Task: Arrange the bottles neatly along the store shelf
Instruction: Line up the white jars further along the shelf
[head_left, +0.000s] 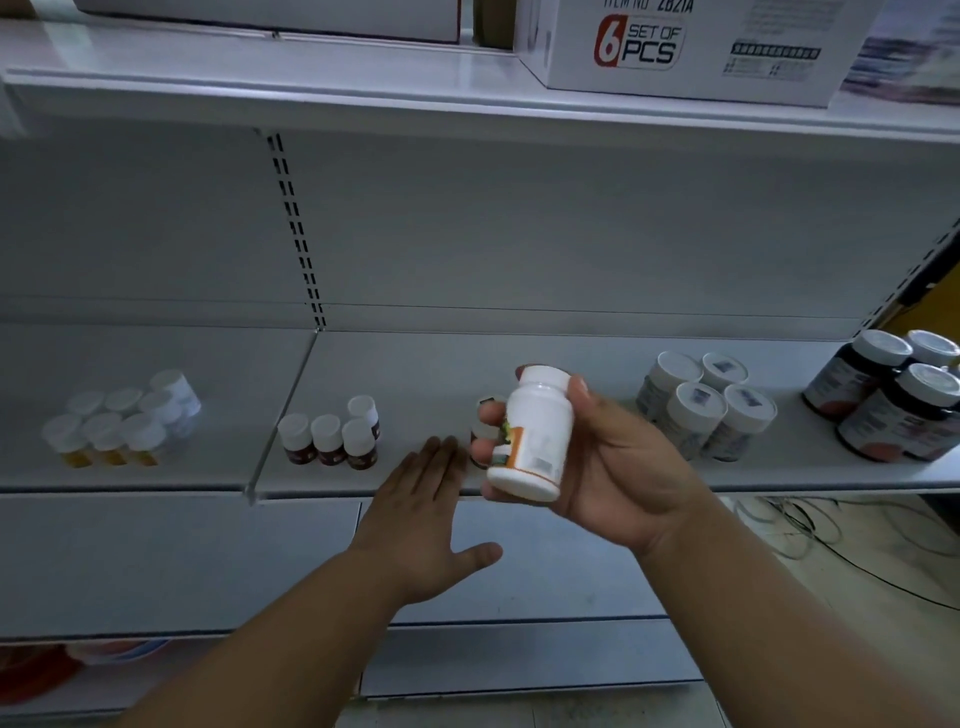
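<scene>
The right hand grips a white pill bottle above the grey store shelf, while the left hand extends flat, fingers straight.

One head-worn wide-angle view only — it looks forward and down from standing height, close to a grey store shelf that runs across mid-frame. The upper shelf's edge bows at 12 o'clock — lens distortion. Both forearms enter from 6 o'clock, the left hand and right hand near centre. No second view shares anything.
</scene>
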